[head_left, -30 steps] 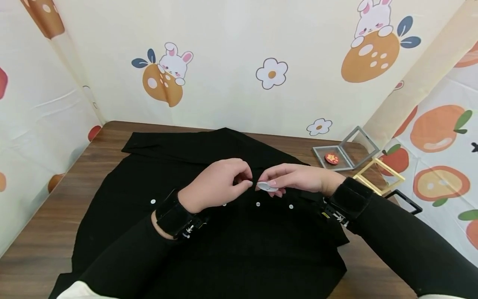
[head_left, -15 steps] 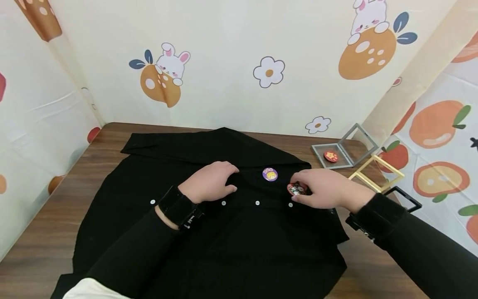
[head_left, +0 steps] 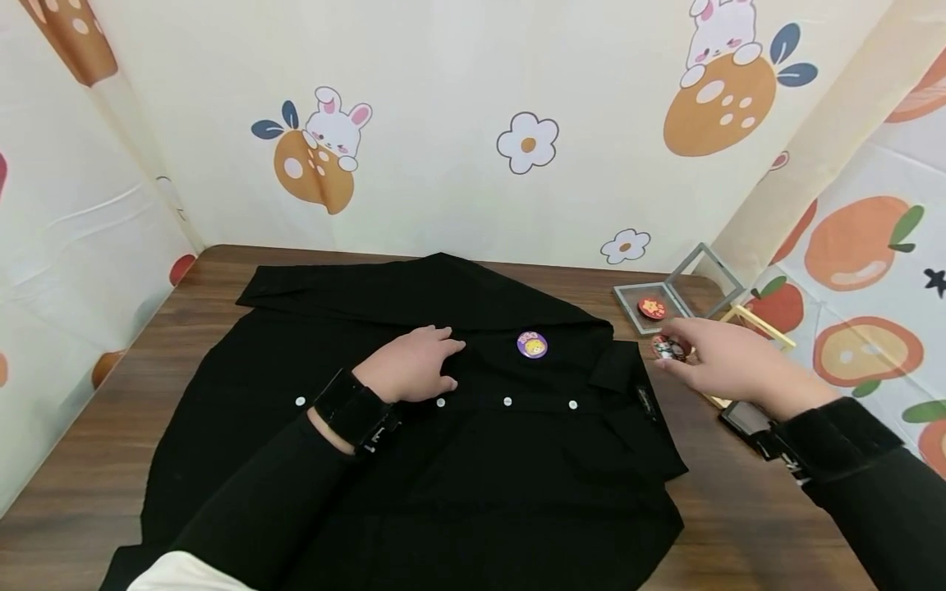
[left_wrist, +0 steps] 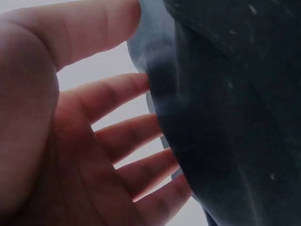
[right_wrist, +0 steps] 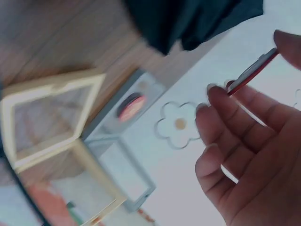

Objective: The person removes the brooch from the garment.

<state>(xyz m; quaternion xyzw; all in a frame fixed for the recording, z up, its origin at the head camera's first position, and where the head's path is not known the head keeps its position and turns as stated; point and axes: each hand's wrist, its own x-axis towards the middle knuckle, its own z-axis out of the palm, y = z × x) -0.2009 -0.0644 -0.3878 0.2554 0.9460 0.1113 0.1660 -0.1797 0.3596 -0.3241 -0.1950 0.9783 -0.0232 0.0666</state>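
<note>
A black buttoned shirt (head_left: 443,492) lies spread on the wooden table. My left hand (head_left: 406,365) rests on its middle, with thumb and fingers extended; in the left wrist view the fingertips touch dark cloth (left_wrist: 225,122). To that hand's right, a purple round badge (head_left: 532,345) with a yellow figure lies face up on the shirt. My right hand (head_left: 739,361) is off the shirt's right side, pinching a red-rimmed pin badge (head_left: 668,348) between thumb and fingers. The right wrist view shows this badge (right_wrist: 254,71) edge-on, its pale back visible.
At the back right, an open grey clear-windowed case (head_left: 636,295) holds another red badge (head_left: 652,308) with a yellow flower-like print. An open yellow case (head_left: 764,322) stands beside it, partly behind my right hand. A black case (head_left: 742,417) lies nearer. Patterned curtains enclose the table.
My right hand has moved right, from beside my left hand to near the cases, carrying the red-rimmed badge. The purple badge has come into view. My left hand's fingers have straightened onto the shirt.
</note>
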